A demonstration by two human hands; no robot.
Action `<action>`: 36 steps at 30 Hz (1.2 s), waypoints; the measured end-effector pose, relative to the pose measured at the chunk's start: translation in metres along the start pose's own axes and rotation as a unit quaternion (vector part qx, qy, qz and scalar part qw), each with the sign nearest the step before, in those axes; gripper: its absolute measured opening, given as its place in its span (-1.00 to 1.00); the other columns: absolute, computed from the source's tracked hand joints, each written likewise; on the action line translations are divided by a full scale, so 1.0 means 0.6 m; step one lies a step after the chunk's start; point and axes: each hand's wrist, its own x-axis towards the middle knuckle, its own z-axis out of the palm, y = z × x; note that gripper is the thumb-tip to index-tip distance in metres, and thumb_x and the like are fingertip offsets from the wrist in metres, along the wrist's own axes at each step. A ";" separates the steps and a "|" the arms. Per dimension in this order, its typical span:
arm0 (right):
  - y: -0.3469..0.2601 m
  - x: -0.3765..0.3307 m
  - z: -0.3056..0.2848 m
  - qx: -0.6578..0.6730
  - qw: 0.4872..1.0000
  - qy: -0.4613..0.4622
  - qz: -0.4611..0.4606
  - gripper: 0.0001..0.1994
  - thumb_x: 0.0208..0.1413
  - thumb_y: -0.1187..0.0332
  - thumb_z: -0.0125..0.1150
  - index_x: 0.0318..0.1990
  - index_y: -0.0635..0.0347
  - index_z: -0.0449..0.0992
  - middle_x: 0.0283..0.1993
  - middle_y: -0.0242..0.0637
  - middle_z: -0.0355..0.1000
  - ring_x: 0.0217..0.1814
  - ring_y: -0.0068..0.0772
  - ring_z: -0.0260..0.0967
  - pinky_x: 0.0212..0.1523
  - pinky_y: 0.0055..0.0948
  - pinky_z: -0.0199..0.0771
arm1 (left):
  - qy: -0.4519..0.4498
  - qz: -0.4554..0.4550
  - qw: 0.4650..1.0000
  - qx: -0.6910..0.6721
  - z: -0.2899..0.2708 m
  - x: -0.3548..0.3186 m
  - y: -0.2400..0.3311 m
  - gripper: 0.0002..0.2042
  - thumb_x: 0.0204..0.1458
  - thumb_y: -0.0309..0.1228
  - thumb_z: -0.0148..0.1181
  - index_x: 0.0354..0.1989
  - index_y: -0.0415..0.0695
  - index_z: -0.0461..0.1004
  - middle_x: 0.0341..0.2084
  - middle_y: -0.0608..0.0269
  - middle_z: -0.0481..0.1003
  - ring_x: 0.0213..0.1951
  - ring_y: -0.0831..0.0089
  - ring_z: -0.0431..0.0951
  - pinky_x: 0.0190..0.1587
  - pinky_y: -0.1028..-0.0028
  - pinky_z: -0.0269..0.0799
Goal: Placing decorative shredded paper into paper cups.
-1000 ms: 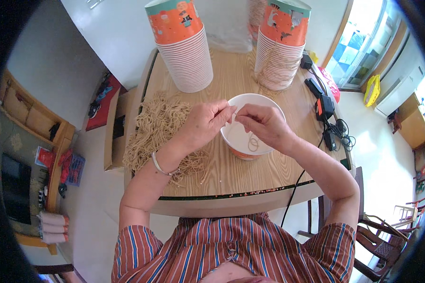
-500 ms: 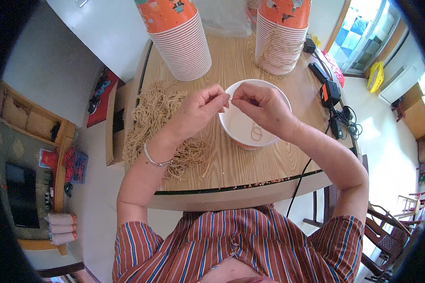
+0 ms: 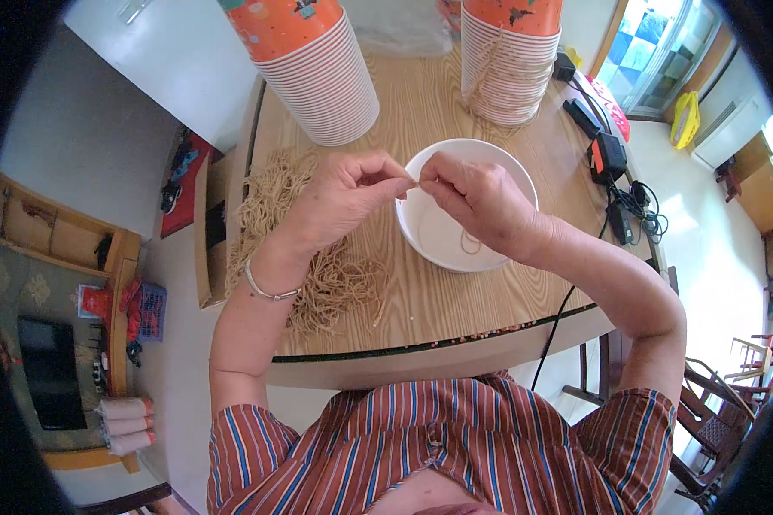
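- My left hand (image 3: 345, 190) and right hand (image 3: 477, 199) meet fingertip to fingertip over the near-left rim of the white bowl (image 3: 507, 163), which sits on the wooden table (image 3: 421, 103) right in front of me.
- Both hands are pinched shut, thumb against forefinger, on something thin held between them. I take it to be a rubber band from the heap, but it is too fine to make out, so I cannot say for certain.
- The heap of tan rubber bands (image 3: 275, 215) lies spread over the left part of the table, partly under my left wrist with its bracelet (image 3: 266, 287).
- Inside the bowl I see one loose loop (image 3: 468, 243) lying on the bottom, near my right wrist.
- Two tall stacks of paper cups stand at the far side: the left stack (image 3: 313, 69) and the right stack (image 3: 511, 56), the right one with thin bands draped over its lower cups.
- Black chargers and cables (image 3: 614, 176) lie on the right edge of the table.
- My reading of the step: I am teasing a single band free, or stretching it, just above the bowl.
- The next move would call for a steady pinch with both hands kept over the bowl, and a clean reach back to the heap without dragging a clump along.
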 end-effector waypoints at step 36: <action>0.009 0.007 0.016 0.042 0.988 -0.103 0.111 -0.90 0.15 0.44 0.13 -0.32 0.29 0.41 -0.58 -0.26 0.39 -0.58 -0.45 0.34 -0.51 -0.38 0.36 | 0.102 -0.054 0.992 -0.050 0.025 -0.046 -0.092 -0.83 0.17 -0.58 0.13 -0.08 -0.28 0.50 -0.22 0.29 0.55 -0.14 0.58 0.54 -0.01 0.56 0.47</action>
